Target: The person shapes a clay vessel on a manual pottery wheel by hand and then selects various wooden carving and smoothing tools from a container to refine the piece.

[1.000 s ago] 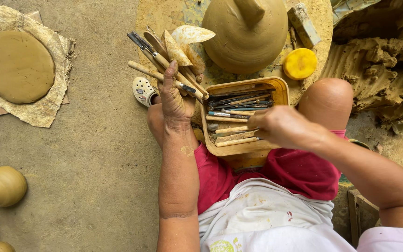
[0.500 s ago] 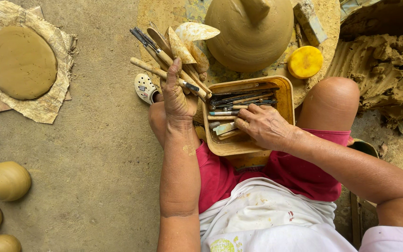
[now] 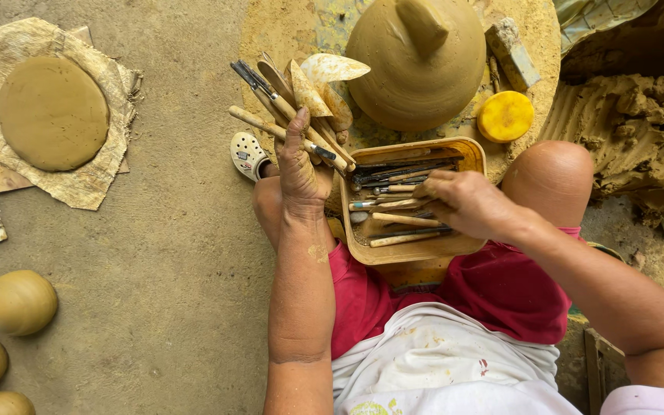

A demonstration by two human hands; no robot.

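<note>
Reaching deeper into the tan tool tray (image 3: 470, 157), right hand (image 3: 466, 204) now pinches a wooden stick (image 3: 382, 204); left hand (image 3: 301, 165) still grips a tool bundle (image 3: 290, 96).

Clay all around the floor.
Flat clay disc (image 3: 53, 112) lies on paper, clay balls (image 3: 17, 302) bottom left, yellow sponge (image 3: 505, 116) beside domed clay pot (image 3: 416, 65).

By your left hand (image 3: 301, 165), the fanned tools (image 3: 290, 104) are pale wood with dark metal tips. Under your right hand (image 3: 463, 204) sits a tan tray (image 3: 424, 253), smeared with clay. Beyond it, the clay pot (image 3: 416, 65) is olive-brown, and the sponge (image 3: 505, 115) beside it is bright yellow. Your shorts (image 3: 501, 296) are crimson, your apron (image 3: 432, 361) white with faint stains.
</note>
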